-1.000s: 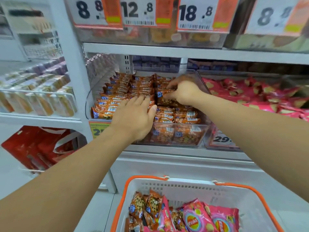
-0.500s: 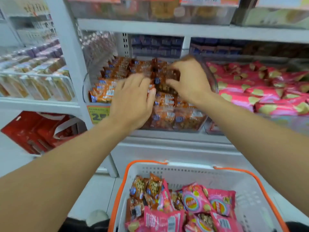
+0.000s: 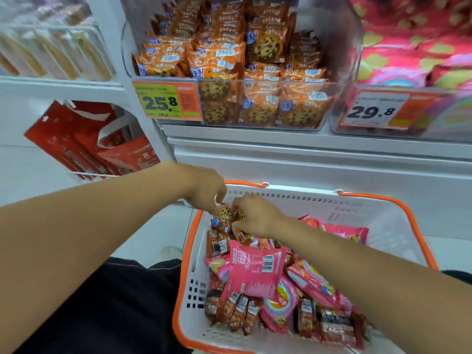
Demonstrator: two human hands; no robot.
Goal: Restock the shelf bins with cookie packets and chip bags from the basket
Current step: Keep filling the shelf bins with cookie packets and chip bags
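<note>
Both hands are lowered into the far left corner of a white basket (image 3: 378, 215) with an orange rim. A cookie packet (image 3: 222, 217) is pinched at its top edge by the fingers of the left hand (image 3: 204, 190), so that the packet hangs just above the heap below. The right hand (image 3: 255, 215) lies just beside it with its fingers curled in a grip on a second cookie packet (image 3: 239, 214), of which only a small part can be seen. The rest of the basket is filled with more brown cookie packets (image 3: 237, 312) lying along its near and left sides and with pink chip bags (image 3: 255, 272) piled across the middle and right. On the shelf above, a clear bin (image 3: 334, 72) is stocked with orange cookie packets in rows, and a price tag reading 25.8 (image 3: 166, 100) is fixed to its front. To the right, a second clear bin (image 3: 434, 123) holding pink chip bags is marked with a tag reading 29.8 (image 3: 373, 111). Red boxes (image 3: 76, 139) are seen on the lower left.
</note>
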